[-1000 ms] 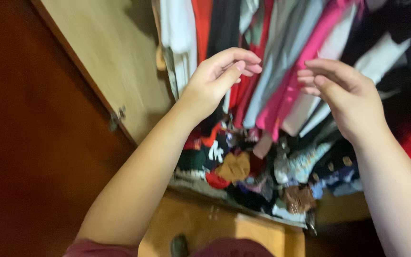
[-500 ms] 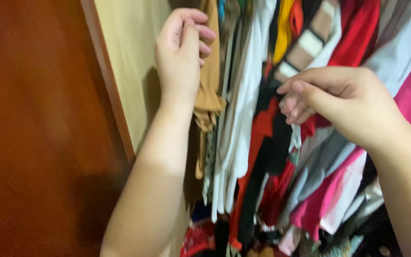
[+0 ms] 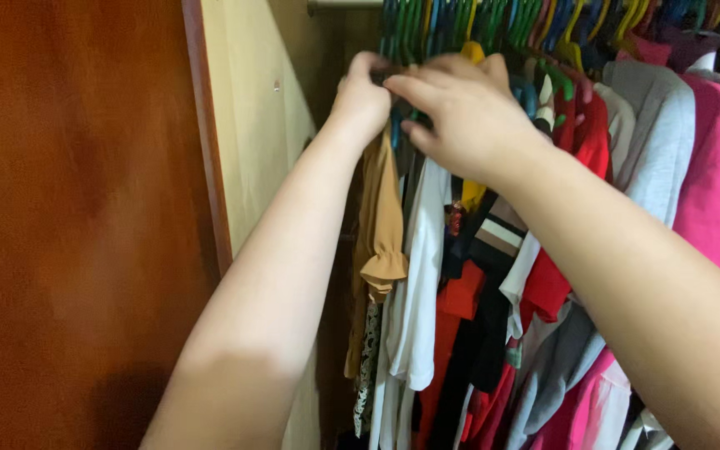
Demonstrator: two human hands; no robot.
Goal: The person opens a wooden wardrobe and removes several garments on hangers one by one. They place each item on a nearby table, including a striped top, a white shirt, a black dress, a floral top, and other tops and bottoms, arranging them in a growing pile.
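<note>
Left hand (image 3: 362,98) closed at top of tan blouse (image 3: 379,225), hanging straight down below it | right hand (image 3: 460,112) touching beside, fingers curled among hangers (image 3: 493,25); grip unclear | wardrobe wall (image 3: 247,133) left

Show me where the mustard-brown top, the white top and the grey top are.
mustard-brown top (image 3: 379,225): head view, on its ruffled sleeve.
white top (image 3: 421,275): head view, on its hanging front.
grey top (image 3: 662,133): head view, on its shoulder and sleeve.
</note>
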